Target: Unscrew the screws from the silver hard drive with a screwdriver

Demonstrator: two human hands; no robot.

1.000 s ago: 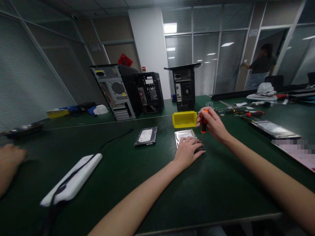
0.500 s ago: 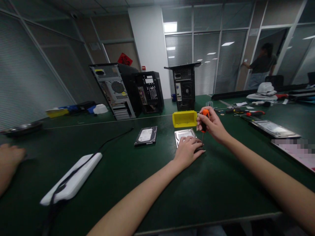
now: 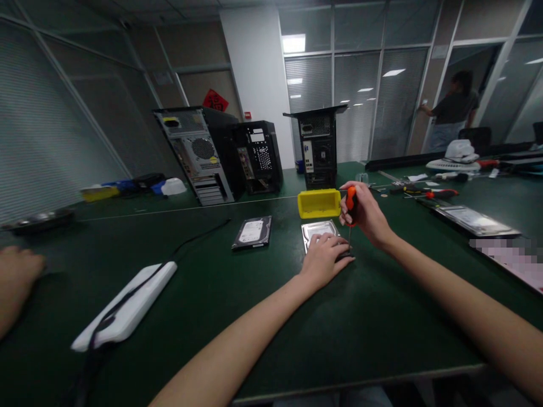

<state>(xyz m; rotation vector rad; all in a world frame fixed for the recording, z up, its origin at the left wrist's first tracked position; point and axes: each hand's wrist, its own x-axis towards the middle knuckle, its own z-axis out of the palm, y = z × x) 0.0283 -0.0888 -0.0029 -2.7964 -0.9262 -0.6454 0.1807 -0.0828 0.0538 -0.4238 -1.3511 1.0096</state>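
Note:
A silver hard drive [image 3: 313, 229] lies on the green table in front of me. My left hand [image 3: 323, 255] rests across its near part, fingers over the top and thumb along the near edge, gripping it and hiding much of it. In my right hand [image 3: 368, 212] is a screwdriver [image 3: 352, 199] with an orange and black handle, held upright. Its thin shaft points down at the drive's right side; where the tip sits is hard to make out. Just behind the drive stands a yellow bin [image 3: 319, 204]. To the left lies a second hard drive [image 3: 253, 232], label up.
Three computer cases [image 3: 202, 155] stand at the back. A white power strip [image 3: 127, 308] with a black cable lies left, near another person's hand [image 3: 19, 277]. Red-handled pliers [image 3: 441, 193], other tools and another drive [image 3: 475, 219] lie right. A person [image 3: 456, 107] stands at the doorway.
My right hand has turned the screwdriver handle slightly, its fingers shifting around the grip. My left hand and the hard drive stay in place.

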